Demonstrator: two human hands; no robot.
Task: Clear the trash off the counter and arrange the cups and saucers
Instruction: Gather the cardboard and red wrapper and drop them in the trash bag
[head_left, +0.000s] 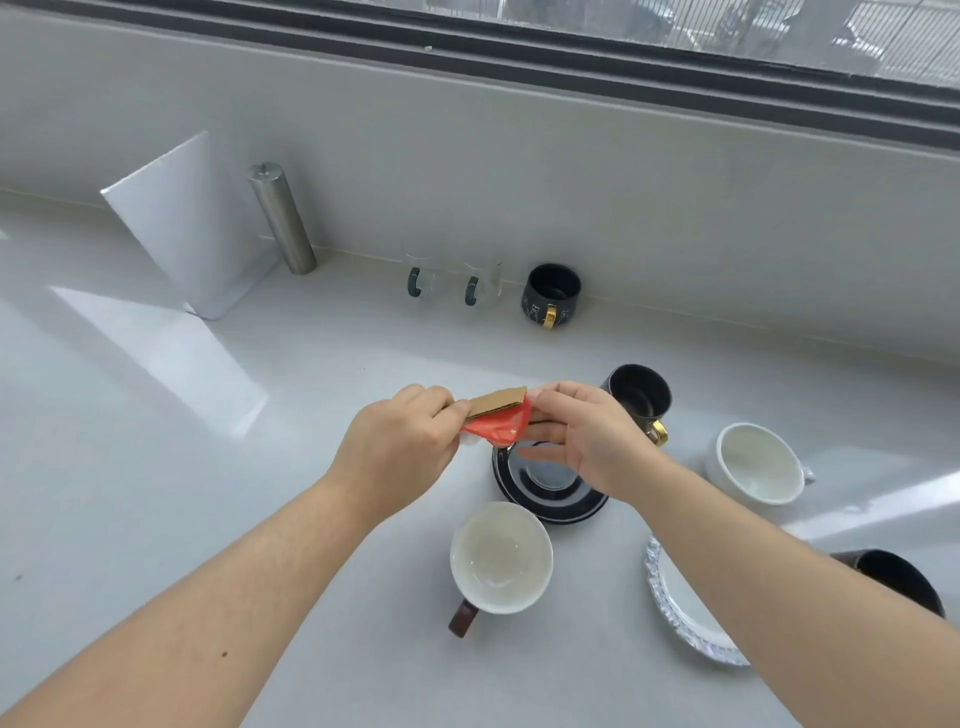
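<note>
A cardboard strip (497, 401) with a red wrapper (498, 428) beneath it is held at mid-frame, its long axis running left to right (right end slightly higher). It is pinched between the left hand (400, 447) and right hand (576, 436), above a black saucer (545, 496). The white cup (501, 558) below appears empty.

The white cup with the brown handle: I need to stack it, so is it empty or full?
Empty. The white cup with the brown handle stands upright, its bare, faintly stained bottom in view.
</note>
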